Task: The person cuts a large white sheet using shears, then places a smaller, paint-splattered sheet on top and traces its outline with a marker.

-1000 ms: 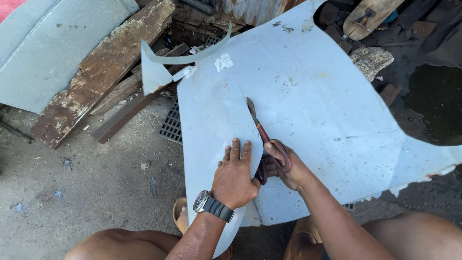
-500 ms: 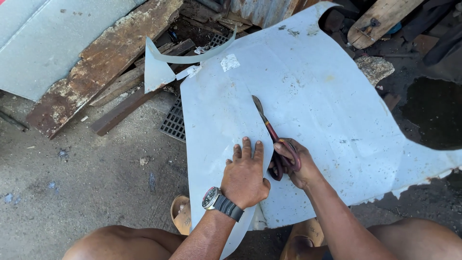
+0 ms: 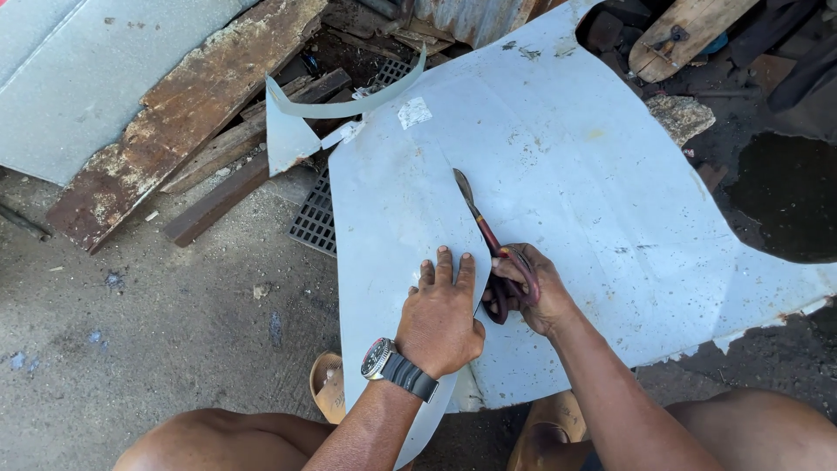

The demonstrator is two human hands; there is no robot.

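Right hand closed around tin snips cutting a pale sheet of metal, left hand pressing the sheet flat.

The right hand (image 3: 534, 292) has its grip wrapped tight through the dark red handles of the tin snips (image 3: 486, 240), whose blades point away across the metal sheet (image 3: 575, 174). Just beside it, the left hand (image 3: 442, 314), wearing a wristwatch (image 3: 384, 362), lies palm down with fingers spread on the sheet, holding nothing. The sheet lies on the concrete ground (image 3: 157, 349), over a dark grate (image 3: 316, 214). A curled offcut strip (image 3: 349, 106) rises at its far edge, near rusty planks (image 3: 174, 122).
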